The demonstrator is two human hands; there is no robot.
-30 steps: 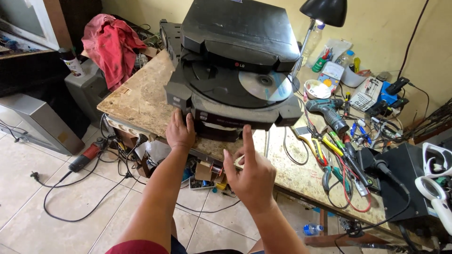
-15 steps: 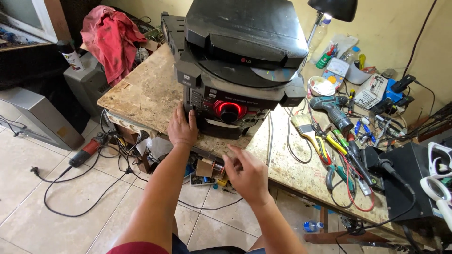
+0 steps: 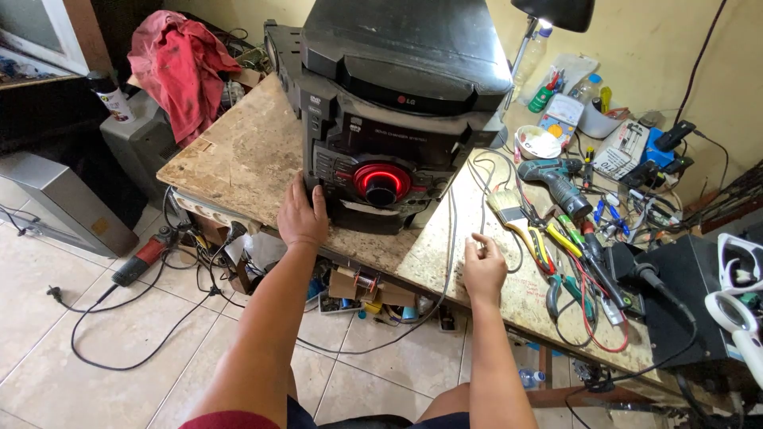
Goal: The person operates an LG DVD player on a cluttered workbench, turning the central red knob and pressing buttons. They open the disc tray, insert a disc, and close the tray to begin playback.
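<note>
Stereo top cut off by frame; black, dusty, red-lit knob, just ahead of left hand, open flat against its lower corner. Right hand loosely curled on cable, grip unclear

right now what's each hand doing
left hand: open, palm flat against the stereo front's lower corner.
right hand: loosely curled on the workbench, holding nothing visible.
</note>
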